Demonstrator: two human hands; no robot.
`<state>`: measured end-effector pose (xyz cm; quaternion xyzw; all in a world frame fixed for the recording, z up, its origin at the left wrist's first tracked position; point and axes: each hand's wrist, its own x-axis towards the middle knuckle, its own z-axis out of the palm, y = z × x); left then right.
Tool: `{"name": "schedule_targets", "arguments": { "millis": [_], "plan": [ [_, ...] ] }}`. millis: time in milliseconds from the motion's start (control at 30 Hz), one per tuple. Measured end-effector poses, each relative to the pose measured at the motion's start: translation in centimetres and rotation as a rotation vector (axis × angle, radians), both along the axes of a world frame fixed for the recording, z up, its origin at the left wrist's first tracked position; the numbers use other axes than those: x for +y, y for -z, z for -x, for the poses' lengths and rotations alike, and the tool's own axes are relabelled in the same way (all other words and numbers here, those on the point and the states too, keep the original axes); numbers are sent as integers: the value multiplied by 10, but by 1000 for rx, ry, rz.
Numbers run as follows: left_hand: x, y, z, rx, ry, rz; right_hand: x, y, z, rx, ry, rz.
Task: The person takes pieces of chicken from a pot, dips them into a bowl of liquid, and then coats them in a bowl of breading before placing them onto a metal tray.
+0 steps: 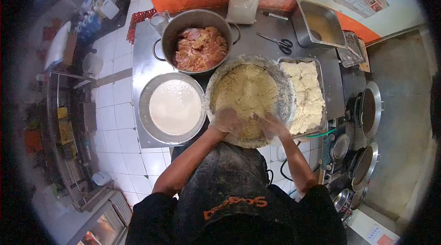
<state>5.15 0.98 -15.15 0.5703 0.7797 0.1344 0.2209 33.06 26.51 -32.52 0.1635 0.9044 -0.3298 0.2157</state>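
Observation:
A large round basin (285, 88) stands in front of me, its rim dusted with flour. Inside it lies a pale yellowish, crumbly flour mix (248, 86). My left hand (227, 120) is in the near left part of the mix, and my right hand (272, 125) is in the near right part. Both seem to wear thin clear plastic gloves. Their fingers are blurred and partly sunk in the flour, so whether they grip anything is hidden. Right of the basin, a metal tray holds floured pieces (303, 95) packed close together.
Left of the basin sits a bowl of pale batter (175, 107). Behind that, a deep pot (168, 38) contains raw meat (202, 48). Scissors (284, 45), a marker (275, 16), a bag of white powder (242, 7) and a metal container (318, 10) occupy the back. Pans (371, 109) stand far right.

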Motion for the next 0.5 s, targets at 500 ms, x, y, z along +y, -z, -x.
{"name": "schedule_targets", "arguments": {
  "millis": [500],
  "plan": [
    [38,-72,46,-44,39,136,-14,-275,138,41,237,-308]
  ]
}}
